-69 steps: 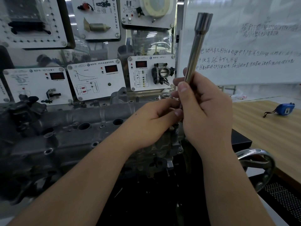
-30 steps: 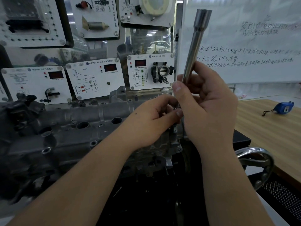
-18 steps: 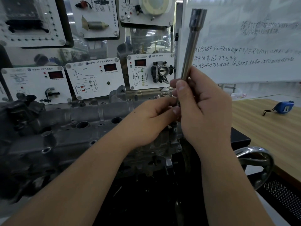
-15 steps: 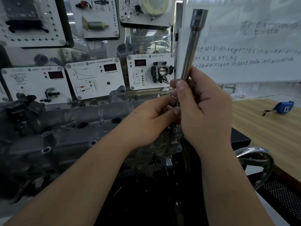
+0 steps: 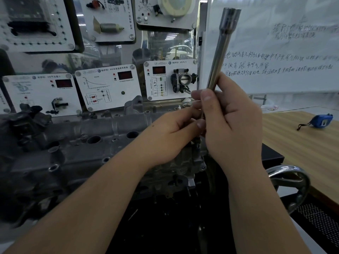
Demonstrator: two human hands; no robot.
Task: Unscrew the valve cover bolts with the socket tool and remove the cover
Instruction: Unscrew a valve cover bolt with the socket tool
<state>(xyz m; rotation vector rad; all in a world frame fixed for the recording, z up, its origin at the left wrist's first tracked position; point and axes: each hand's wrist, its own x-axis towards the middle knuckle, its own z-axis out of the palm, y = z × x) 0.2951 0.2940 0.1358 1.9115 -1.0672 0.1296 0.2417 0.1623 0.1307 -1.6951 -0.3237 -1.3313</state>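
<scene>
A long steel socket tool (image 5: 220, 50) stands nearly upright, its wide end at the top, over the right end of the grey valve cover (image 5: 102, 132). My right hand (image 5: 231, 129) grips its lower shaft, thumb up along the front. My left hand (image 5: 170, 136) reaches in from the left and pinches the tool's lower part with thumb and fingers. The tool's bottom tip and the bolt beneath it are hidden by both hands. Several round holes and bolt bosses show along the cover.
Sensor display boards (image 5: 108, 87) stand right behind the engine, a whiteboard (image 5: 286, 52) to the right. A chrome handwheel (image 5: 291, 180) sits low right by a wooden table (image 5: 302, 143) that carries a blue tape measure (image 5: 321, 121).
My right hand's fingers have regripped along the shaft, and the tool's top has swayed slightly left and back. My left hand has stayed at the tool's base.
</scene>
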